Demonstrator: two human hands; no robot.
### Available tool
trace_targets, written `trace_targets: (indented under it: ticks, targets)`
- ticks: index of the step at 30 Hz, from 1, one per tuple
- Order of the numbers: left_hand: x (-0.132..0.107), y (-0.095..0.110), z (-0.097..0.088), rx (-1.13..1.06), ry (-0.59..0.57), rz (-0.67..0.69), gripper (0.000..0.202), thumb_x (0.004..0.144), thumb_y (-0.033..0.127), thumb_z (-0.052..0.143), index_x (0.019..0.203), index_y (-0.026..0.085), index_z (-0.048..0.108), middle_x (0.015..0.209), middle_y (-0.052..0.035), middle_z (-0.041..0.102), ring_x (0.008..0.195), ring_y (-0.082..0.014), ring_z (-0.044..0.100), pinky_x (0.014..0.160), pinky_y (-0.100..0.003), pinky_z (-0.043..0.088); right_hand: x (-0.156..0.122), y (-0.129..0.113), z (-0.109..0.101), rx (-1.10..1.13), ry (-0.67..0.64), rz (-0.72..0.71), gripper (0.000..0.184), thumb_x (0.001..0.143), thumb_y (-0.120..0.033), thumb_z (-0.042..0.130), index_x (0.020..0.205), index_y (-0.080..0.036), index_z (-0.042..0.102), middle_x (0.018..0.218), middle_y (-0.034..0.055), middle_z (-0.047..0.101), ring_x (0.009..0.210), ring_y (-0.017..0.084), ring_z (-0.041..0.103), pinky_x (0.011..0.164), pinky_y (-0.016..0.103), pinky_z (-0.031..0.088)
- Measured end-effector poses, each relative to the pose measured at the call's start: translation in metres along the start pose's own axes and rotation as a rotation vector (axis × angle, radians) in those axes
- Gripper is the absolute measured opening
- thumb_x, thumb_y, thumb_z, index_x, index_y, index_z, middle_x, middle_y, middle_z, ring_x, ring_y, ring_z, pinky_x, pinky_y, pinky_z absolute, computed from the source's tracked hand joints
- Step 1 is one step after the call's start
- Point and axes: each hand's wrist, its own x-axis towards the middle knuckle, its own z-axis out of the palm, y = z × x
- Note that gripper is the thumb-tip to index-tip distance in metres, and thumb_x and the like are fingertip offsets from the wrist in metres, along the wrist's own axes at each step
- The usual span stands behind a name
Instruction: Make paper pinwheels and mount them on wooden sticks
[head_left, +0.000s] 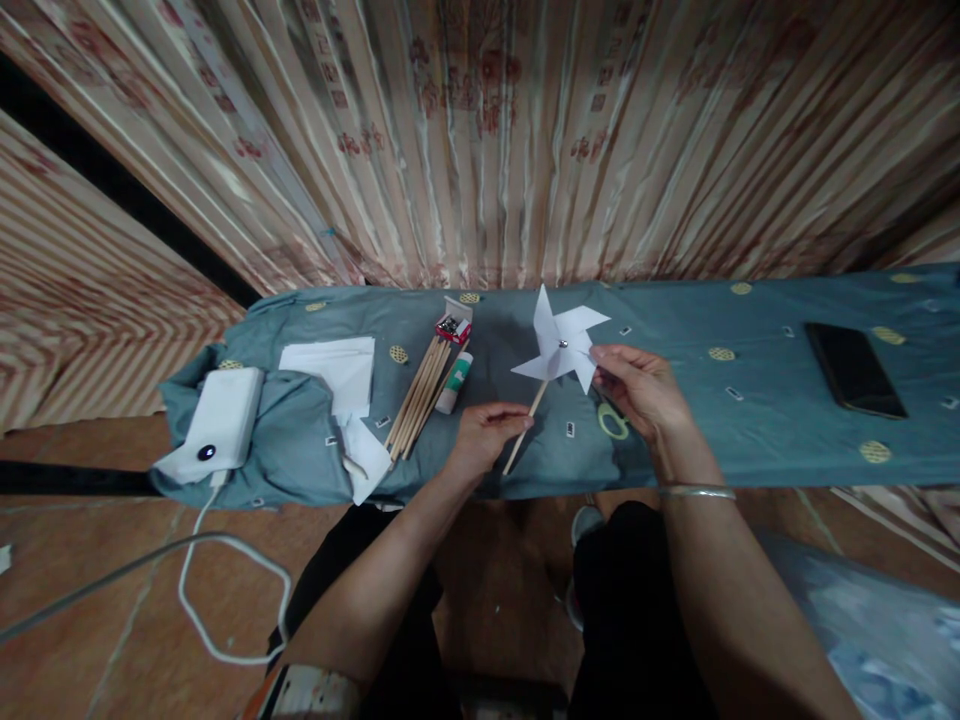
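Observation:
A white paper pinwheel (561, 342) on a thin wooden stick (523, 434) is held over the blue-grey cloth-covered table (765, 420). My left hand (486, 432) is closed around the lower part of the stick. My right hand (636, 388) pinches the tip of one paper blade on the pinwheel's right side. A metal pin shows at the pinwheel's centre.
A bundle of wooden sticks (420, 398), a glue stick (454, 383) and a small red box (453, 326) lie left of my hands. White paper pieces (334, 372), a white power bank (217, 420) with cable and a black phone (853, 368) also rest here. Scissors handle (612, 422) lies under my right hand.

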Motion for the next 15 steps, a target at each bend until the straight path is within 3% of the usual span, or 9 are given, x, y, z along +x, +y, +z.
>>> trace_targets:
  ticks: [15]
  targets:
    - [0.0002,0.0016,-0.0015,0.03,0.028,0.017,0.021,0.049,0.025,0.085,0.065,0.018,0.075,0.062,-0.0019,0.07,0.064,-0.0157,0.062,0.069,-0.029,0.05,-0.0023,0.0031,0.0067,-0.012,-0.055,0.049,0.033,0.045,-0.04,0.092,0.063,-0.02,0.072,0.057,-0.003,0.063,0.048,0.005,0.053,0.045,0.017,0.045]
